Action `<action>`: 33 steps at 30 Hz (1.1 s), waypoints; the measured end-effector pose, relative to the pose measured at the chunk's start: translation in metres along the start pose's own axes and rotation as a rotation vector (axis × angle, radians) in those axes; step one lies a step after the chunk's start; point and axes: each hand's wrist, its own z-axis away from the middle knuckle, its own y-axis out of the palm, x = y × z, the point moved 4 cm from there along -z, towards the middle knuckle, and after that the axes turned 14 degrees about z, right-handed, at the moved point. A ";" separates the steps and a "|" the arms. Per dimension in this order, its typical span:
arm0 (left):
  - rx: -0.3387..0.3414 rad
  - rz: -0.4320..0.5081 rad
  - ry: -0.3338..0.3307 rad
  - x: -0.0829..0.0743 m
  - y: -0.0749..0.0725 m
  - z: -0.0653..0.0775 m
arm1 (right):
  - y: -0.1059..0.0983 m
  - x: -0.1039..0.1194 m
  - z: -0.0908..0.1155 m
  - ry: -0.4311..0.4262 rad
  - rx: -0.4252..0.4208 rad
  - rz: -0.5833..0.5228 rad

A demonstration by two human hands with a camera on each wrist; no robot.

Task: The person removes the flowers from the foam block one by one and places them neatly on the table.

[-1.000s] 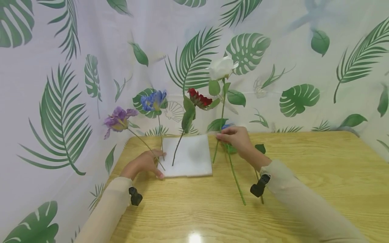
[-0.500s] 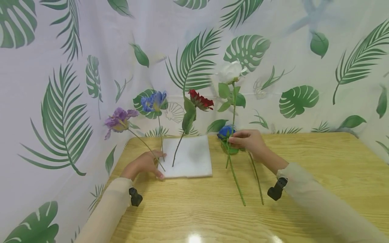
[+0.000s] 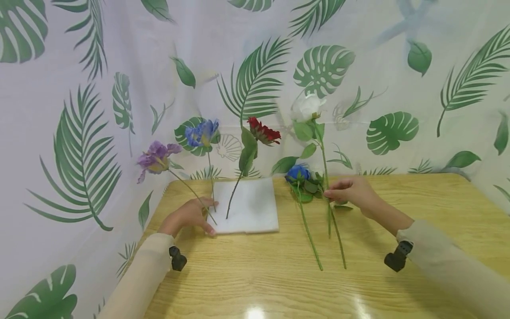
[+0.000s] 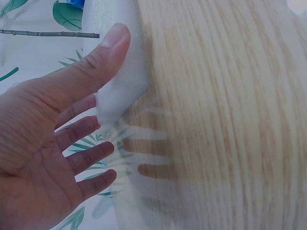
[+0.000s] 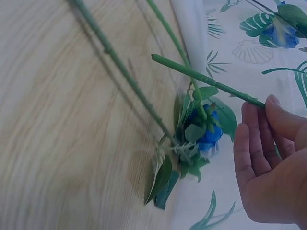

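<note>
My right hand (image 3: 356, 195) pinches the green stem of a white rose (image 3: 308, 107) between thumb and fingers, holding it upright above the table. The stem's cut end (image 5: 165, 59) sticks out bare past the fingers in the right wrist view. My left hand (image 3: 187, 217) rests at the left side of a white foam block (image 3: 255, 204). In the left wrist view its thumb (image 4: 115, 40) lies along the foam and its fingers extend loosely. A purple flower (image 3: 155, 158), a light blue flower (image 3: 202, 133) and a red flower (image 3: 263, 131) stand leaning in the foam.
A blue rose (image 3: 297, 173) lies on the wooden table (image 3: 255, 266) right of the foam. Beside it lies another stem (image 3: 338, 239), its bloom partly hidden among leaves. A leaf-printed curtain (image 3: 398, 79) hangs behind and to the left.
My right hand has moved right and slightly down with the white rose, away from the foam, uncovering the blue rose. The left hand and the flowers in the foam have stayed put.
</note>
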 end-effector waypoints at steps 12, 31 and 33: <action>0.011 0.014 -0.001 0.002 0.001 -0.001 | -0.026 -0.032 0.018 0.073 0.069 0.085; 0.012 0.020 -0.025 0.002 0.001 -0.001 | -0.041 -0.066 0.042 0.259 0.171 0.083; 0.012 0.016 -0.022 0.002 0.001 -0.002 | -0.041 -0.068 0.044 0.271 0.178 0.081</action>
